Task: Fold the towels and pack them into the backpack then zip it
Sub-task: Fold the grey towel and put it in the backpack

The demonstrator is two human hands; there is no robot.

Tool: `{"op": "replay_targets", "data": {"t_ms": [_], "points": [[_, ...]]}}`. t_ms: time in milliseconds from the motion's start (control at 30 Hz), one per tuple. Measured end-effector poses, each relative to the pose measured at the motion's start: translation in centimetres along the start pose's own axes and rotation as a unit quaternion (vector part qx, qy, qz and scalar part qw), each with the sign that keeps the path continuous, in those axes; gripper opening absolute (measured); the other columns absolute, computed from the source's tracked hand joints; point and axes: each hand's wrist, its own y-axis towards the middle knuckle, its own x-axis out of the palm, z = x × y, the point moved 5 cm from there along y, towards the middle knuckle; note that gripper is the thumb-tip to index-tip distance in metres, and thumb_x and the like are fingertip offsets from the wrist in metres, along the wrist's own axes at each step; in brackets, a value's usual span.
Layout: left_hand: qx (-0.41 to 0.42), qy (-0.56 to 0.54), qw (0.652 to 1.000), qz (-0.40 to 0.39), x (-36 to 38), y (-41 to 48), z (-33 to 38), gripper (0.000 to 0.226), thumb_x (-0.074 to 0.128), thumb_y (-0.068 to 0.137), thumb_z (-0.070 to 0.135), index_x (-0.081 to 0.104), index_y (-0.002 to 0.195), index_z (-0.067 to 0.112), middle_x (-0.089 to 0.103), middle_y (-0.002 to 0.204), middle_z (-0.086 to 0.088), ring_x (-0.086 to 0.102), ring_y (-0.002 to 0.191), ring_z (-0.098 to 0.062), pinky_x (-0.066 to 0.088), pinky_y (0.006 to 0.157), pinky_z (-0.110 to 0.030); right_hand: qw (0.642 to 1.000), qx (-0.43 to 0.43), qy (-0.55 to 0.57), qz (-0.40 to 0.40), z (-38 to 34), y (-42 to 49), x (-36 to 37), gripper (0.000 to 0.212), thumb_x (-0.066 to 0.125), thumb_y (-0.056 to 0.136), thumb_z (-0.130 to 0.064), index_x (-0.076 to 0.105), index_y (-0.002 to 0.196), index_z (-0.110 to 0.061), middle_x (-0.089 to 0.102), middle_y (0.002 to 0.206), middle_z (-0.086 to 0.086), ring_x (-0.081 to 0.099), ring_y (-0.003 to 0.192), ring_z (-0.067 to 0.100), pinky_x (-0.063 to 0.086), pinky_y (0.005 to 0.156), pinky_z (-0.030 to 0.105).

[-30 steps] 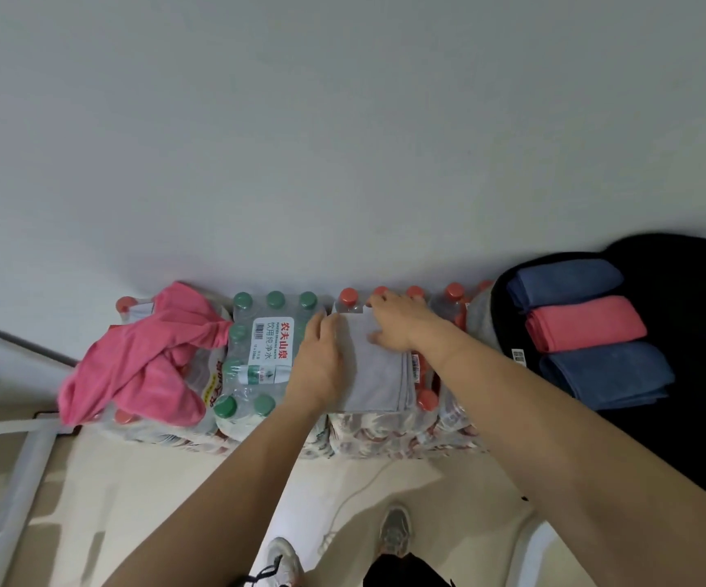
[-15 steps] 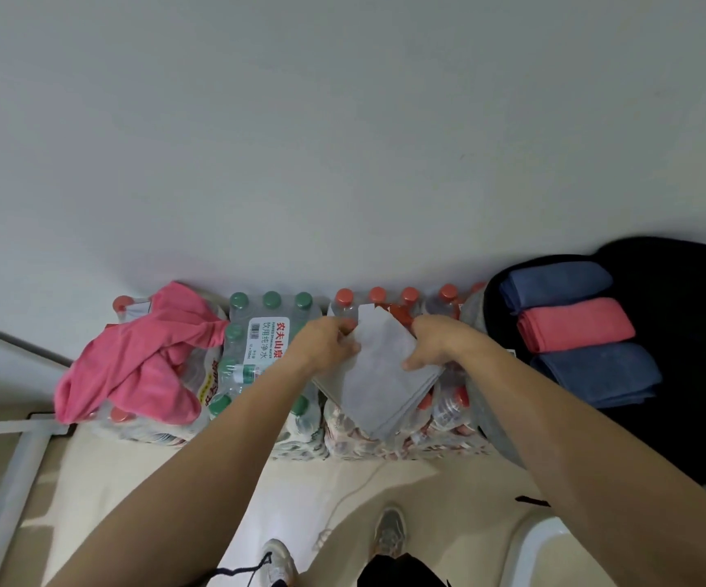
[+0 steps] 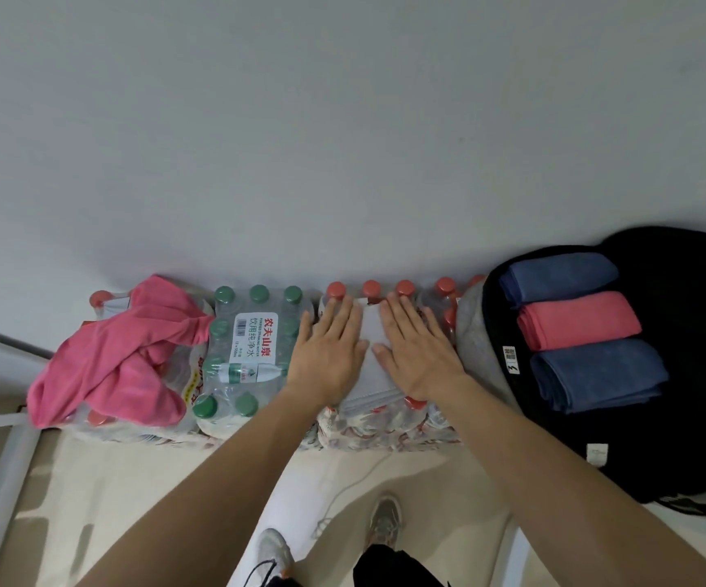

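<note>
A folded grey towel lies flat on top of a pack of red-capped water bottles. My left hand and my right hand both press on it with flat, straight fingers, side by side. An unfolded pink towel lies crumpled on the bottle packs at the left. At the right the black backpack lies open, with a folded blue towel, a folded pink towel and another folded blue towel inside it.
A pack of green-capped bottles stands between the pink towel and my hands. A grey wall rises right behind the packs. White tube frames stand at the lower left, and my shoes are on the beige floor below.
The grey towel, held lifted and tilted between both hands half a second ago, now lies flat on the bottles. Both hands have opened and press down on it.
</note>
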Motion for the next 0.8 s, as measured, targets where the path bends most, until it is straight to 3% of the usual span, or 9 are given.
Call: {"op": "replay_targets", "data": {"t_ms": [67, 133, 200, 300, 400, 500, 633, 733, 800], "points": [[-0.011, 0.009, 0.999, -0.029, 1.0, -0.5, -0.1, 0.062, 0.009, 0.104, 0.049, -0.007, 0.156, 0.021, -0.014, 0.162, 0.005, -0.015, 0.150, -0.021, -0.004, 0.121, -0.052, 1.000, 0.000, -0.008, -0.010, 0.2, 0.1, 0.3, 0.077, -0.007, 0.091, -0.055, -0.013, 0.155, -0.013, -0.017, 0.164, 0.005, -0.016, 0.151, 0.019, -0.002, 0.123, 0.048], [-0.013, 0.020, 0.998, -0.051, 1.1, -0.3, -0.1, 0.063, 0.006, 0.103, 0.050, -0.012, 0.155, 0.022, -0.017, 0.163, 0.003, -0.018, 0.150, -0.022, -0.006, 0.120, -0.052, 1.000, 0.001, -0.013, -0.024, 0.2, 0.1, 0.4, 0.077, -0.006, 0.091, -0.056, -0.014, 0.155, -0.014, -0.019, 0.164, 0.004, -0.016, 0.151, 0.019, -0.003, 0.123, 0.048], [-0.009, 0.017, 0.997, -0.073, 1.0, 0.0, -0.1, 0.063, 0.008, 0.102, 0.051, -0.011, 0.155, 0.023, -0.016, 0.164, 0.002, -0.017, 0.150, -0.024, -0.005, 0.120, -0.053, 0.999, -0.002, 0.002, -0.051, 0.1, 0.4, -0.1, 0.073, 0.006, 0.097, -0.056, -0.012, 0.156, -0.016, -0.016, 0.165, 0.003, -0.014, 0.152, 0.020, -0.003, 0.122, 0.050], [-0.023, -0.053, 0.994, -0.095, -0.3, 0.4, -0.7, 0.060, 0.023, 0.102, 0.046, 0.008, 0.156, 0.026, 0.009, 0.164, -0.003, 0.011, 0.149, -0.032, 0.015, 0.119, -0.055, 0.997, -0.013, 0.065, -0.046, 0.6, 1.6, -2.6, 0.065, 0.034, 0.100, -0.047, 0.017, 0.154, -0.017, 0.017, 0.162, 0.006, 0.015, 0.148, 0.028, 0.018, 0.120, 0.048], [-0.091, -0.127, 0.983, -0.099, -2.3, 1.6, -2.2, 0.058, 0.044, 0.093, 0.033, 0.027, 0.147, 0.023, 0.046, 0.141, -0.014, 0.047, 0.123, -0.038, 0.042, 0.101, -0.052, 0.994, -0.018, 0.093, -0.056, 1.6, 2.9, -4.8, 0.059, 0.052, 0.089, -0.024, 0.032, 0.144, -0.019, 0.038, 0.143, 0.010, 0.033, 0.136, 0.031, 0.037, 0.108, 0.049], [-0.136, -0.127, 0.972, -0.142, -3.1, 2.3, -3.0, 0.068, 0.063, 0.084, 0.034, 0.036, 0.145, 0.017, 0.051, 0.135, -0.014, 0.051, 0.121, -0.035, 0.044, 0.099, -0.041, 0.991, -0.019, 0.062, -0.115, 2.3, 3.5, -5.3, 0.060, 0.061, 0.084, -0.022, 0.041, 0.140, -0.017, 0.040, 0.136, 0.012, 0.036, 0.131, 0.032, 0.039, 0.105, 0.043], [-0.163, -0.128, 0.964, -0.165, -4.4, 3.0, -4.4, 0.045, 0.075, 0.077, 0.040, 0.059, 0.115, 0.021, 0.064, 0.112, -0.001, 0.061, 0.097, -0.024, 0.050, 0.081, -0.033, 0.990, -0.019, 0.068, -0.126, 2.5, 3.7, -6.6, 0.042, 0.070, 0.078, -0.030, 0.060, 0.117, -0.019, 0.048, 0.120, 0.009, 0.048, 0.115, 0.026, 0.039, 0.083, 0.030], [-0.174, -0.104, 0.974, -0.101, -5.8, 3.3, -4.7, 0.035, 0.071, 0.079, 0.039, 0.060, 0.109, 0.022, 0.066, 0.103, -0.001, 0.062, 0.088, -0.022, 0.049, 0.076, -0.032, 0.982, 0.018, 0.161, -0.093, 2.7, 3.6, -7.5, 0.039, 0.075, 0.079, -0.024, 0.062, 0.115, -0.015, 0.062, 0.115, 0.006, 0.059, 0.100, 0.022, 0.044, 0.074, 0.029], [-0.207, -0.173, 0.961, -0.063, -6.1, 3.0, -4.5, 0.026, 0.066, 0.081, 0.027, 0.061, 0.106, 0.021, 0.070, 0.094, 0.000, 0.068, 0.074, -0.018, 0.055, 0.074, -0.033, 0.955, 0.070, 0.279, -0.077, 3.0, 3.7, -7.6, 0.034, 0.075, 0.082, -0.016, 0.063, 0.113, -0.012, 0.069, 0.105, 0.008, 0.069, 0.089, 0.024, 0.051, 0.067, 0.030]]}}
